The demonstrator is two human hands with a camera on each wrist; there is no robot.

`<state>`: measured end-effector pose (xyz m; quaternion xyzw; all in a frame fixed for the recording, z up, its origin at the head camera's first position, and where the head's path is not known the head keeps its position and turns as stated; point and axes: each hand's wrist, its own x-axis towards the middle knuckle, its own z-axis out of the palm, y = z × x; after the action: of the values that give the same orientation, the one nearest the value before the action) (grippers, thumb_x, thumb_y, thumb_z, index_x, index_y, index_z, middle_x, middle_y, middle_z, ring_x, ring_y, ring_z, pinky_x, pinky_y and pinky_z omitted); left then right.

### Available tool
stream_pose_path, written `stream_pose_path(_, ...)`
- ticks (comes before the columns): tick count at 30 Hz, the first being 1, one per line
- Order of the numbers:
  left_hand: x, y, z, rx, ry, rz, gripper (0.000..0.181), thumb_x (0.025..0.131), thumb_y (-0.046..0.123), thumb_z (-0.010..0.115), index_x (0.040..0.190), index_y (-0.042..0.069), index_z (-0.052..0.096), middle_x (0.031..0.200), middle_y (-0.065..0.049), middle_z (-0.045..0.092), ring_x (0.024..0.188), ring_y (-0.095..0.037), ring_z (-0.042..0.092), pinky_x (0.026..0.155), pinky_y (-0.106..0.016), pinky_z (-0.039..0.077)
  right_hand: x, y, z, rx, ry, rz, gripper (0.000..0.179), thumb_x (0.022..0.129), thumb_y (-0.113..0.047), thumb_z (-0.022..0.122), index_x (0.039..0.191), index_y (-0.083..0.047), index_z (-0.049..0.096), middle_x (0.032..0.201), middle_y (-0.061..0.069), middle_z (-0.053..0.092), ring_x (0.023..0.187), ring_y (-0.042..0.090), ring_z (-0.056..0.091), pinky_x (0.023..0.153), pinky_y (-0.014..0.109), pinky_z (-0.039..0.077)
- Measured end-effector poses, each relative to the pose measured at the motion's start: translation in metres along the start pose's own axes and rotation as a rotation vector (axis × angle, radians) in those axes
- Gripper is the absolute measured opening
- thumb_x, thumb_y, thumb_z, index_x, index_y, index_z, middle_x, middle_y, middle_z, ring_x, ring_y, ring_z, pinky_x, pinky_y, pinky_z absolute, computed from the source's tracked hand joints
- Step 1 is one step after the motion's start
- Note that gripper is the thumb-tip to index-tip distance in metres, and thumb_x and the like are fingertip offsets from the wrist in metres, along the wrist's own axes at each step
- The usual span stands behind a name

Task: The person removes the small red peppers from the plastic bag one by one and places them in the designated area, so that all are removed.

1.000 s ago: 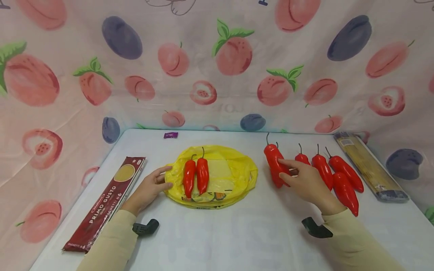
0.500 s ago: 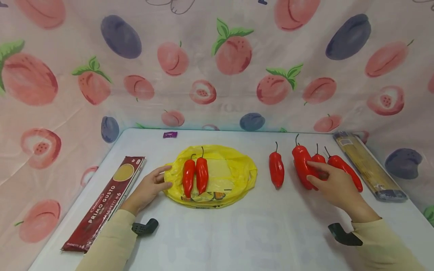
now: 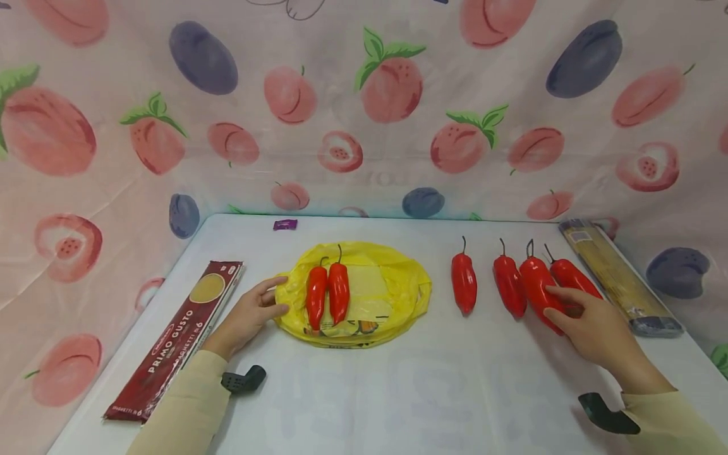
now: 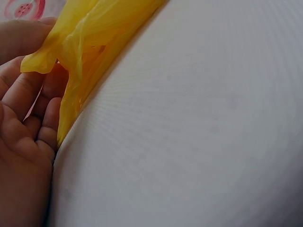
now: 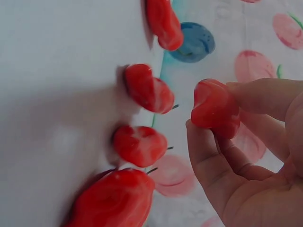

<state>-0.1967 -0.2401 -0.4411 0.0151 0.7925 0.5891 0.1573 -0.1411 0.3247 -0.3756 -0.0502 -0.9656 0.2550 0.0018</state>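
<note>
Grip of the right hand (image 3: 597,325) pinches one red pepper (image 3: 538,281), best carried clear of the peppers below (image 3: 509,287), while the left hand (image 3: 250,319) pinches the yellow bag (image 3: 405,284) at its left edge.

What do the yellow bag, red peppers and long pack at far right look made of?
Yellow bag: thin plastic film, slight sheen; it creases and looks translucent.
Red peppers: glossy, perhaps moulded plastic or foam; sharp highlights and even colour suggest it, but real skin isn't ruled out.
Long pack: seems clear plastic film; its yellowish inside shows through.
</note>
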Motion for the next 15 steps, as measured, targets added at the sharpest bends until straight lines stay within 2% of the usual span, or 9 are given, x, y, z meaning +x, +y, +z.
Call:
stream_pose_path(5, 0.001, -0.001, 0.000, -0.005, -0.002, 0.004, 0.069, 0.095, 0.020, 0.069, 0.155, 0.017, 0.035, 0.153, -0.013, 0.045, 0.139, -0.031, 0.042, 0.115, -0.050, 0.030, -0.003, 0.010, 0.000, -0.014, -0.012, 0.012, 0.062, 0.093, -0.026, 0.071, 0.140, 0.008, 0.049, 0.121, 0.039, 0.053, 0.107, 0.056, 0.044, 0.068, 0.054, 0.059)
stream_pose_path(15, 0.000, 0.001, 0.000, -0.004, -0.004, -0.004, 0.068, 0.096, 0.020, 0.068, 0.155, 0.017, 0.035, 0.153, -0.013, 0.044, 0.139, -0.031, 0.042, 0.114, -0.049, 0.033, -0.006, 0.019, 0.002, -0.012, -0.100, 0.097, 0.068, 0.093, -0.028, 0.072, 0.143, 0.008, 0.044, 0.122, 0.040, 0.051, 0.109, 0.056, 0.044, 0.065, 0.047, 0.060)
